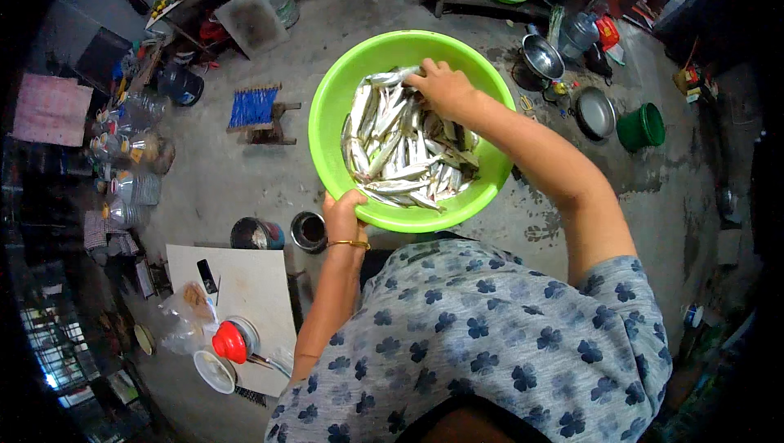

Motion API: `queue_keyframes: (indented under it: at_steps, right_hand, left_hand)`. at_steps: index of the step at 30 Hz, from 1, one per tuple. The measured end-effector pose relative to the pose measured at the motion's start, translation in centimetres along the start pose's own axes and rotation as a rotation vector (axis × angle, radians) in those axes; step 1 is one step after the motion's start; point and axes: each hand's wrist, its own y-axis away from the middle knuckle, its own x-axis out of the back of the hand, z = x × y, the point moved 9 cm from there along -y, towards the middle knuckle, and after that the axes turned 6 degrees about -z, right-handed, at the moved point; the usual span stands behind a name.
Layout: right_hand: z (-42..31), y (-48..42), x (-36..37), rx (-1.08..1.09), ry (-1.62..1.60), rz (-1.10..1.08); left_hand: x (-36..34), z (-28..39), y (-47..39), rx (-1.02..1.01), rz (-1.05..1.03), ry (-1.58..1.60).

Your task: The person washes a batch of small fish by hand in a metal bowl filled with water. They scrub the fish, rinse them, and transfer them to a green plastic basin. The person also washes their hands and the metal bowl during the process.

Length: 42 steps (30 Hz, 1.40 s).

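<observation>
A large lime-green plastic basin [331, 94] is in front of me, with a heap of small silvery fish [398, 149] inside. My left hand [346, 213] grips the basin's near-left rim, thumb over the edge. Inside the basin, my right hand [444, 88] is at the far side of the heap, its fingertips on a fish [392, 77]. The fingers are bent and partly hidden, so whether they grip that fish is unclear.
Left of the basin stands a low stool with blue webbing [254, 107]. A pale table [257, 284] holds a phone and red bowl. Metal pans [595, 113] and a green bucket [640, 127] sit on the floor at the right.
</observation>
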Motion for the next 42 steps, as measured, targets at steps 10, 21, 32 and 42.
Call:
queue_keyframes:
  at_steps: [10, 21, 32, 42]
  right_hand:
    - [-13.3, 7.0, -3.2, 0.425, 0.018, -0.637]
    - [-9.7, 0.6, -1.6, 0.303, -0.060, -0.269]
    - [-12.9, 5.7, -1.1, 0.601, 0.053, -0.035]
    - [-9.4, -0.9, 0.0, 0.377, -0.276, 0.045]
  left_hand:
    - [0.7, -0.3, -0.7, -0.040, -0.043, -0.003]
    - [-0.7, -0.6, -0.3, -0.050, -0.085, 0.067]
    - [-1.0, 0.8, 0.5, -0.068, -0.068, 0.021]
    - [-1.3, -0.1, 0.3, -0.053, -0.074, 0.026]
